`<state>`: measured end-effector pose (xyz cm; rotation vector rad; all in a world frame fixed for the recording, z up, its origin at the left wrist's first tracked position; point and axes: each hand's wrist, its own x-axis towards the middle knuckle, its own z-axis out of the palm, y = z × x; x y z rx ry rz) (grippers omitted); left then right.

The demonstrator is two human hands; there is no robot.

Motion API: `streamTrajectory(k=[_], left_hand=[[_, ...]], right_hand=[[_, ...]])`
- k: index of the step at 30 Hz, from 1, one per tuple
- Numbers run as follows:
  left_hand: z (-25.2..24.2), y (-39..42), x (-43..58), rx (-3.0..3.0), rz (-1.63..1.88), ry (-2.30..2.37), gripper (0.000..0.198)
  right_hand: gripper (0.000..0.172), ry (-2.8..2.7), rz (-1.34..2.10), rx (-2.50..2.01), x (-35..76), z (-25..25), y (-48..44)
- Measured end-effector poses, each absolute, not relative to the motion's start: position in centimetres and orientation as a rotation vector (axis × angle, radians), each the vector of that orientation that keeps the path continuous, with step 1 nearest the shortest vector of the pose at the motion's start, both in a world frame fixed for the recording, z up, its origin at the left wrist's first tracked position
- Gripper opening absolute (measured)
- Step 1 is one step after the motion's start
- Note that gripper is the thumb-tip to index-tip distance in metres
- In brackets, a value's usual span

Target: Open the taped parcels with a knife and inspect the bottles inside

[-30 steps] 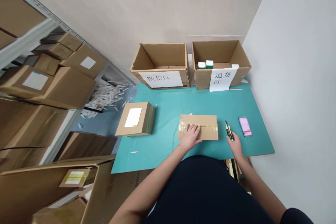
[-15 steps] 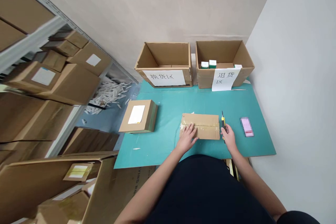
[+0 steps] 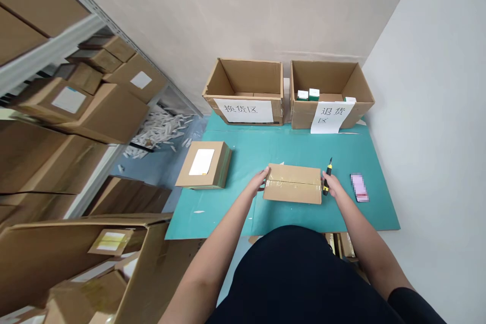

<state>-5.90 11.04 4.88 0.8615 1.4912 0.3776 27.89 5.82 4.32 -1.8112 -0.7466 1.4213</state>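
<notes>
A taped cardboard box (image 3: pixel 293 184) is in front of me over the green table (image 3: pixel 246 212), with clear tape along its top seam. My left hand (image 3: pixel 258 181) grips its left end, the fingers partly hidden behind it. At the right end is my right hand (image 3: pixel 331 185), holding a yellow-and-black utility knife (image 3: pixel 327 177) upright against that side. Some of the right fingers are out of sight.
Two open cartons with paper signs, one left (image 3: pixel 243 110) and one right (image 3: pixel 332 117), stand at the back. A labelled box (image 3: pixel 203 164) lies left, a phone (image 3: pixel 359 187) right. Shelves of boxes (image 3: pixel 94 111) and a large carton (image 3: pixel 144 268) fill the left side.
My left hand has moved from the top of the box to its left end. My right hand has come against the right end with the knife. The view has shifted slightly.
</notes>
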Motion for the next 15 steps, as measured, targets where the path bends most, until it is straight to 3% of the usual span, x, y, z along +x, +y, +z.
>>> streamTrajectory(k=[7, 15], left_hand=[[4.8, 11.2, -3.5, 0.899, 0.726, 1.282, 0.069], [3.6, 9.6, -5.0, 0.965, 0.907, 1.122, 0.090]], right_hand=[[0.048, -0.581, 1.320, -1.708, 28.0, 4.1, 7.7], [0.058, -0.526, 1.248, -1.612, 28.7, 4.3, 6.9]])
